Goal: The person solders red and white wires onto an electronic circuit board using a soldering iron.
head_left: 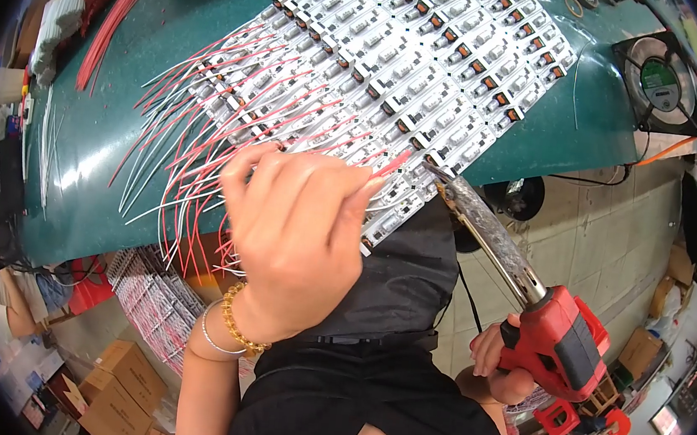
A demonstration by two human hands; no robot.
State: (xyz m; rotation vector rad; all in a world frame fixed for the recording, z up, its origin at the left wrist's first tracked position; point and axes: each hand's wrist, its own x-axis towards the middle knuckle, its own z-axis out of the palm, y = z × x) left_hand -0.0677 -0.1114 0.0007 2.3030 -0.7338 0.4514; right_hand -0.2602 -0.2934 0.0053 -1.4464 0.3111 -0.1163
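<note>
My left hand [294, 221] is closed in a pinch on a red wire [393, 165], over the near edge of a panel of white circuit boards [372, 60]. The wire's end lies close to one of the boards. Rows of small components cover the panel. Many red and white wires [180, 138] fan out from its left part, some passing under my left hand. My right hand [506, 363] grips a red and black soldering gun [551, 338]. Its long metal barrel points up and left, and the dark tip [433, 169] is near the panel's right front edge, beside the red wire.
A green table [108, 186] carries the panel. Bundles of red wires [110, 35] and white wires [55, 38] lie at the far left. A square black fan [659, 84] stands at the right. Below the table are more wired boards [156, 300] and cardboard boxes [122, 393].
</note>
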